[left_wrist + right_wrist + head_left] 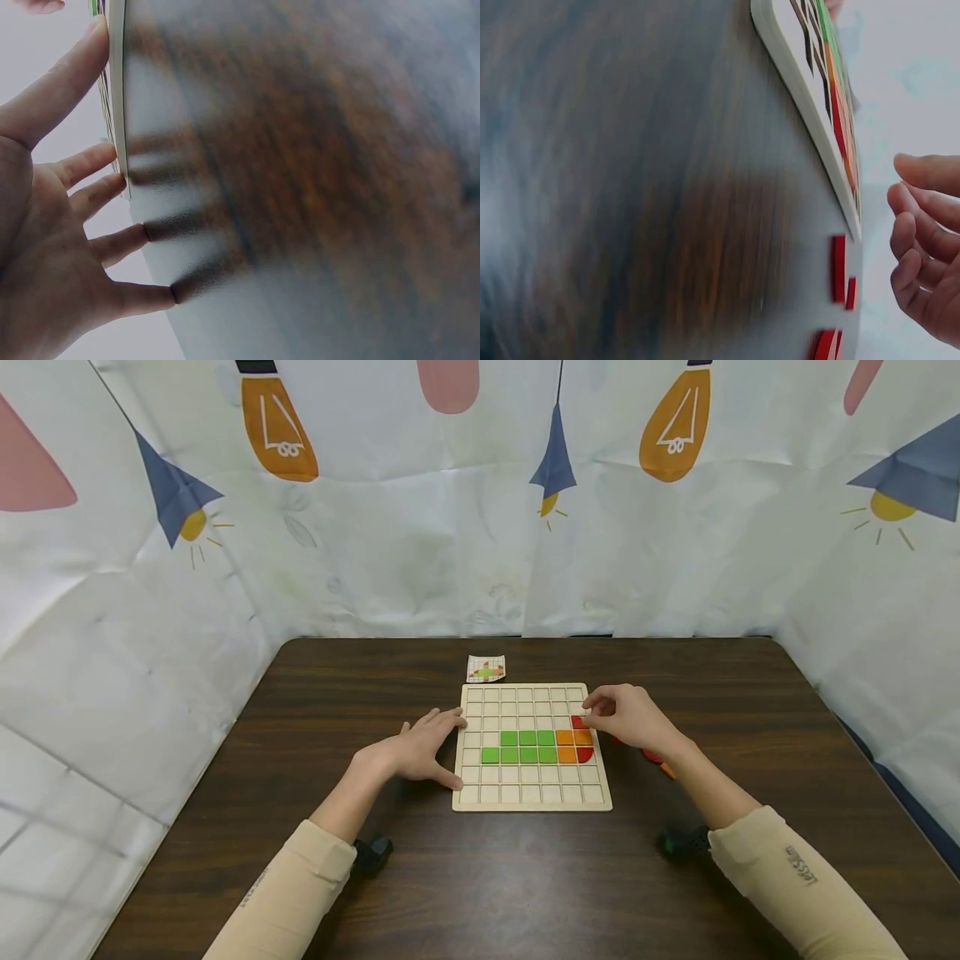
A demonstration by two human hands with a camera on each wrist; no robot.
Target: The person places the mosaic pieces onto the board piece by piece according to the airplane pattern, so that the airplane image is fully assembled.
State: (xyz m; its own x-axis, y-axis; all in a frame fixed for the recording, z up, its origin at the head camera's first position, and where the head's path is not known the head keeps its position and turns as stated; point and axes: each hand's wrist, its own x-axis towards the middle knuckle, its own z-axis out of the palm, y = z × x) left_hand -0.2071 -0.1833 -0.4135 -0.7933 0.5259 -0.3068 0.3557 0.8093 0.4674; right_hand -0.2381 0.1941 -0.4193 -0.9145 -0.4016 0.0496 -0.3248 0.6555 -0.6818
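Observation:
A pale wooden grid board [528,795] lies on the table, with green tiles [528,755], orange tiles [567,755] and red tiles [585,755] set in its squares. My left hand [422,747] is spread at the board's left side, thumb and fingertips at its edge; the left wrist view shows the thumb against the rim [117,82]. Over the right edge is my right hand [628,717], its fingers bent and the thumb close to the index finger. Its fingertips are right by the upper red tile [577,722]. Nothing shows between them in the right wrist view.
A small pattern card [486,669] with coloured squares lies beyond the board's back edge. Loose red pieces [839,268] lie right of the board, partly under the right forearm, beside an orange piece [667,770]. Printed fabric [420,552] hangs behind the dark table [525,885].

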